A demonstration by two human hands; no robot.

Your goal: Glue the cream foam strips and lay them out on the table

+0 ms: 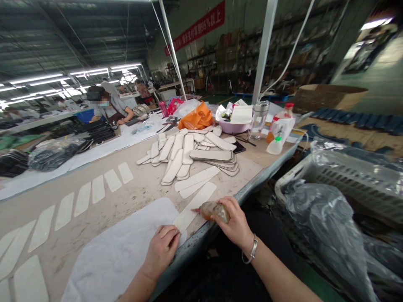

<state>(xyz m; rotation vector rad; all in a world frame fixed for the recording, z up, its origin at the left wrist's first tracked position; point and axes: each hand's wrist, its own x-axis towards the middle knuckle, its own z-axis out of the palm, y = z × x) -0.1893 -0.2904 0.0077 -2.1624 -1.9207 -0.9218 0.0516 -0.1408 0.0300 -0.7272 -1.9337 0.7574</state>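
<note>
My right hand is wrapped round a murky brownish squeeze bottle with a red nozzle. The bottle lies almost level, its tip over a long white strip with rounded ends. At the strip's near end is my left hand, fingers curled and closed on it. A white cloth lies under that end of the strip. Just beyond, two more white strips overlap. Behind them is a heap of dark-edged pale pieces, some in a neat stack.
Several white pieces lie in a row at left. Behind the heap are an orange bag, a lilac basin, a clear cup and bottles. A plastic crate stands at right. Across the table sits a co-worker.
</note>
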